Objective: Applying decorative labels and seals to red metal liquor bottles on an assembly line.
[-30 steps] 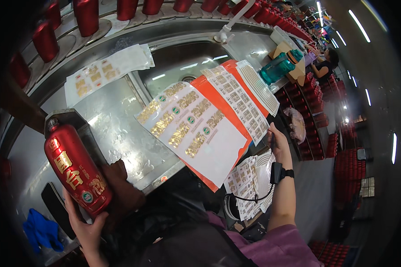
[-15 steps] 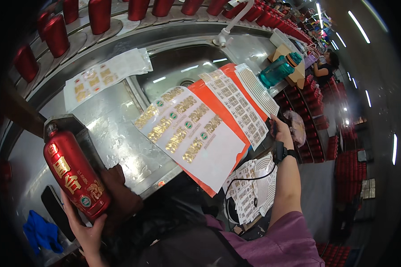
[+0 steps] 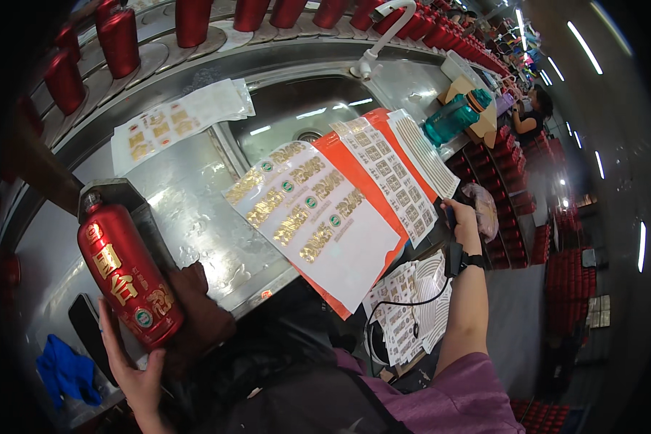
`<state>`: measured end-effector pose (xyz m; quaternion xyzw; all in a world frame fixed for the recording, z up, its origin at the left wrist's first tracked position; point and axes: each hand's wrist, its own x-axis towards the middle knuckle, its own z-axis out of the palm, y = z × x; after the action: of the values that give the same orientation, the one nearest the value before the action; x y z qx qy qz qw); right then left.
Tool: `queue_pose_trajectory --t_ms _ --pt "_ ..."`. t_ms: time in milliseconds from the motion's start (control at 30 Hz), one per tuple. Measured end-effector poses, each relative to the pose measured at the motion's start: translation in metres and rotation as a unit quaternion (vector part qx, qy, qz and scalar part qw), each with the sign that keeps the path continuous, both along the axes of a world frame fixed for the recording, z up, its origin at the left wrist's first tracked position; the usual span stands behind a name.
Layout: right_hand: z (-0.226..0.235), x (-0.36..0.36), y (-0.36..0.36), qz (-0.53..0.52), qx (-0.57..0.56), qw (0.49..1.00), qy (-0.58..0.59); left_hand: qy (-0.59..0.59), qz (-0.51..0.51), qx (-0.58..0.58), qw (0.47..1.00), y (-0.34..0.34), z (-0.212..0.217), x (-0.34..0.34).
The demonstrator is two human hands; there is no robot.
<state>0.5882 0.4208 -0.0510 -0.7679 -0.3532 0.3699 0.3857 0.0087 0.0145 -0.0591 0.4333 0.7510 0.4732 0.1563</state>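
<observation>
A red metal bottle (image 3: 126,271) with gold characters and a small green round mark lies tilted in a grey metal cradle (image 3: 139,206), beside a brown cloth (image 3: 202,307). My left hand (image 3: 134,369) cups its lower end, fingers along the left side and thumb at the base. My right hand (image 3: 461,220) is closed at the right edge of an orange board (image 3: 345,155), by a small dark thing I cannot make out. On the board lie a gold-and-green decal sheet (image 3: 325,210), a sheet of small square decals (image 3: 387,170) and a striped sheet (image 3: 421,148).
Red bottles (image 3: 116,43) stand on round plates along the back. More decal sheets (image 3: 152,130) lie on the wet metal counter (image 3: 195,206) by the sink (image 3: 267,108). A teal water bottle (image 3: 452,119), a phone (image 3: 90,329) and a blue cloth (image 3: 66,369) are nearby. A person (image 3: 534,112) is farther right.
The red bottle under my left hand has turned slightly, its gold characters shifting right. My right hand's fingers have shifted a little at the board's edge. Bottles along the back have moved right.
</observation>
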Motion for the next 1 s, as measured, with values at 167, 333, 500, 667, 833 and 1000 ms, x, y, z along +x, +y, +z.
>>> queue_pose_trajectory --t_ms 167,333,500,667,833,1000 --pt "0.013 0.003 -0.014 0.054 -0.021 0.998 -0.014 -0.033 -0.001 0.038 0.999 -0.004 0.003 -0.006" --pt "0.035 -0.02 -0.017 0.13 0.059 0.884 -0.445 -0.054 0.029 0.082 0.995 -0.019 0.01 -0.016" --pt "0.121 -0.19 -0.091 0.409 0.313 0.677 -0.526 0.071 0.047 0.088 0.993 -0.029 0.04 -0.021" --pt "0.164 -0.319 -0.17 0.739 0.346 0.445 -0.369 0.18 -0.241 0.067 0.951 0.046 0.117 0.015" --pt "0.177 -0.377 -0.211 0.822 0.393 0.33 -0.248 0.011 -0.325 0.063 0.943 0.056 0.1 0.024" --pt "0.164 -0.404 -0.207 0.834 0.389 0.331 -0.208 -0.029 -0.277 0.04 0.96 0.041 0.085 0.014"
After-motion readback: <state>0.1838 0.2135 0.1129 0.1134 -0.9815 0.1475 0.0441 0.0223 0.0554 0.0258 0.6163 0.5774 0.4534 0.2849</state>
